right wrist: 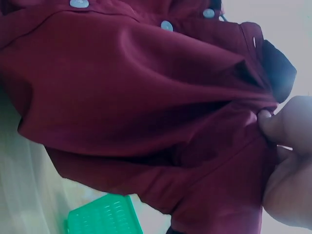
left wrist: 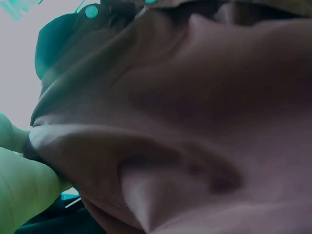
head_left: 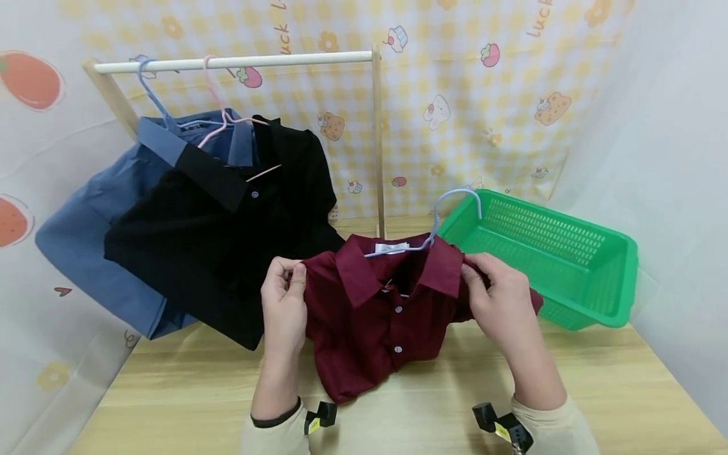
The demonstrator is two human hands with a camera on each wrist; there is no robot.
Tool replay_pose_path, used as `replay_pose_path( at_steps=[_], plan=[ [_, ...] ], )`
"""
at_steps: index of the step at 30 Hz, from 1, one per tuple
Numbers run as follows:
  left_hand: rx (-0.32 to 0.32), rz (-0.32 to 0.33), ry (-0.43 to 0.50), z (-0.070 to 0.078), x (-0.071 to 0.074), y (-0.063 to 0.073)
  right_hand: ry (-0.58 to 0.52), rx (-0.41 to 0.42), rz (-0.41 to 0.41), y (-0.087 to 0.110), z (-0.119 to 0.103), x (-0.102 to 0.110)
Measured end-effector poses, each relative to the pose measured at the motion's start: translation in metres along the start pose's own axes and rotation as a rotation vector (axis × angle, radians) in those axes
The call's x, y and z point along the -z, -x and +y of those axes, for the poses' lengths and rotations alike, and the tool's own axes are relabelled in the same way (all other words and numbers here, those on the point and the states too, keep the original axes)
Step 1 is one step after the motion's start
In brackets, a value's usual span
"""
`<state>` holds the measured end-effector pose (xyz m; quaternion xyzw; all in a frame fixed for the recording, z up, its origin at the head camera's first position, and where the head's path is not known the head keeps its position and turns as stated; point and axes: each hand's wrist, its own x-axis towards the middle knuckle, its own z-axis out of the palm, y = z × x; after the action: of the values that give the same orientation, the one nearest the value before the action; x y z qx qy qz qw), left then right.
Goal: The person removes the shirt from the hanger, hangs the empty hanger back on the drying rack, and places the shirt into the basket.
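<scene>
A maroon button-up shirt (head_left: pixel 364 344) is held up over the table by both hands, one at each shoulder. My left hand (head_left: pixel 284 303) pinches the shoulder on the left between thumb and fingers. On the other side my right hand (head_left: pixel 500 297) pinches the right shoulder; in the right wrist view its thumb (right wrist: pixel 268 124) presses into the cloth. A light blue hanger (head_left: pixel 436 218) sits inside the collar, its hook rising above and tilting right. The hanger's arms are mostly hidden by the shirt. Cloth fills most of the left wrist view.
At the left, a rack with a white rail (head_left: pixel 239 61) and wooden posts carries a blue shirt (head_left: pixel 97 215) on a blue hanger and a black shirt (head_left: pixel 284 189) on a pink hanger (head_left: pixel 213 88). Behind the right hand stands a green plastic basket (head_left: pixel 603 309).
</scene>
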<state>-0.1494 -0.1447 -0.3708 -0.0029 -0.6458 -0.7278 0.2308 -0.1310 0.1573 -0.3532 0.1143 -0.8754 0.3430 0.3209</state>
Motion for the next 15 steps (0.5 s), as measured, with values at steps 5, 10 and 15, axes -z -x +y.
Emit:
replay_pose_path(
  at_steps=[5, 10, 15],
  plan=[
    [-0.036, 0.069, -0.069, 0.003, 0.008, -0.004, -0.035, -0.035, 0.106, -0.003, 0.005, 0.01],
    [0.065, 0.127, -0.246, 0.0, 0.025, -0.007, -0.11, -0.161, 0.204, -0.006, 0.01, 0.024],
    [0.09, -0.026, -0.544, -0.036, 0.038, -0.019, -0.261, -0.294, 0.146, -0.004, 0.003, 0.024]
  ],
)
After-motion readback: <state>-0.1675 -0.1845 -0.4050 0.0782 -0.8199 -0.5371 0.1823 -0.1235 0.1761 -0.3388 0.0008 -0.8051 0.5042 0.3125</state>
